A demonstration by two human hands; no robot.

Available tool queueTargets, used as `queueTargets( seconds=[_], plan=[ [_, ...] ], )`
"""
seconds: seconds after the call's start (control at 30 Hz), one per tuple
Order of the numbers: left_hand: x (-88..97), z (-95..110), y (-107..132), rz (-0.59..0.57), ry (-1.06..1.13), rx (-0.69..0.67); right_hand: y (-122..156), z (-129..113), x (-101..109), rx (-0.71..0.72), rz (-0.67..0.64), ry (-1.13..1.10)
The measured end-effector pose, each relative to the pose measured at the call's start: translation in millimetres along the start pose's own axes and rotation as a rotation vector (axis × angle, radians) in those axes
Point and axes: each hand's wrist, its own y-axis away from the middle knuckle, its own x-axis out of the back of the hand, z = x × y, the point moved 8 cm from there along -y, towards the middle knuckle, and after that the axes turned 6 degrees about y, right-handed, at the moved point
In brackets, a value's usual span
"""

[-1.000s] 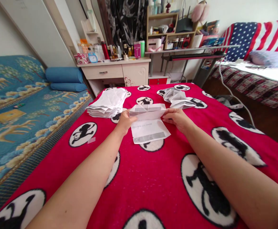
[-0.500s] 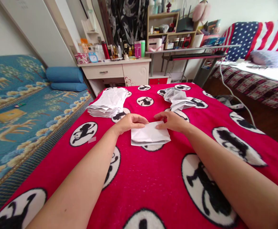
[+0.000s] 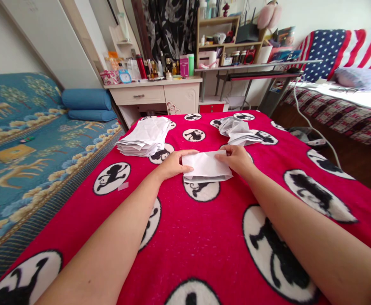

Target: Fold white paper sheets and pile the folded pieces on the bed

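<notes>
A folded sheet of white paper is held between my two hands, just above or on the red blanket; I cannot tell whether it touches. My left hand grips its left edge, thumb on the front face and fingers behind. At the upper right corner, my right hand pinches it with the thumb in front. Beyond my left hand lies a stack of white papers. A smaller heap of folded papers is just past my right hand.
A blue patterned sofa runs along the left. Behind the blanket stand a white dresser with bottles on top and a desk with shelves. A white cable hangs at the right, near a bed.
The folded paper has moved up and slightly right, off the blanket's printed circle. My right hand has shifted right with it, and my left hand now grips its left edge.
</notes>
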Motion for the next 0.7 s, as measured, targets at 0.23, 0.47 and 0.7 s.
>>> queueTargets(
  seconds=[0.23, 0.47, 0.7],
  plan=[
    [24.5, -14, 1, 0.296, -0.146, 0.077, 22, -59, 24, 0.483, 0.294, 0.016],
    [26.1, -9, 2, 0.323, -0.224, 0.087, 59, -101, -26, 0.885, -0.007, 0.172],
    [25.8, -5, 2, 0.331, -0.265, 0.102, 68, -118, -34, 0.941, 0.056, 0.260]
  ],
)
